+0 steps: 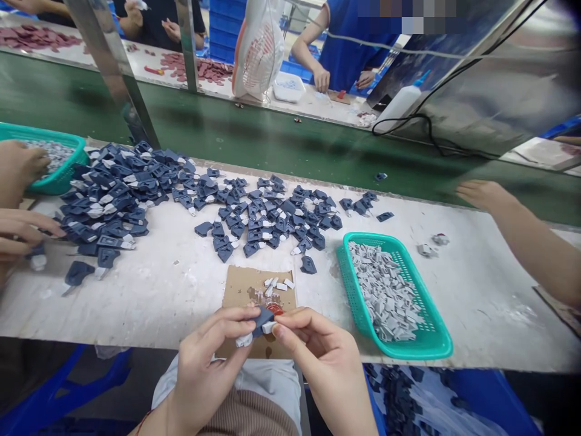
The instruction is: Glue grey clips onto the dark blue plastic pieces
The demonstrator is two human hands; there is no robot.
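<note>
Ribbed brown cloth (254,412) covers my lap, and just above it both my hands work close to the edge of the worktop (158,290). My left hand (204,357) is closed to a pinch, thumb below and fingers above, around a dark blue piece (262,318). Beside my left fingertips a white tip (244,341) juts out; whether it is joined to the blue piece, I cannot tell. My right hand (324,345) is nearly closed too, thumb and forefinger gripping a small white part (269,327) right against the blue piece's near side.

To do this well, I judge that the left hand should act as the firm holder while the right makes the fine adjustments. Gripping the white part by its outer end should leave the meeting edge visible, so I can line it up before pressing. Gentle, straight pressure seems wiser than twisting, since such a small part could slip or sit crooked.

Working above the cardboard sheet (236,284) helps: it would catch a dropped part, and loose white pieces (281,286) lie on it within easy reach. More fill the green basket (438,350) to my right, and blue pieces spread in a loose cluster (272,218) beyond the cardboard.
</note>
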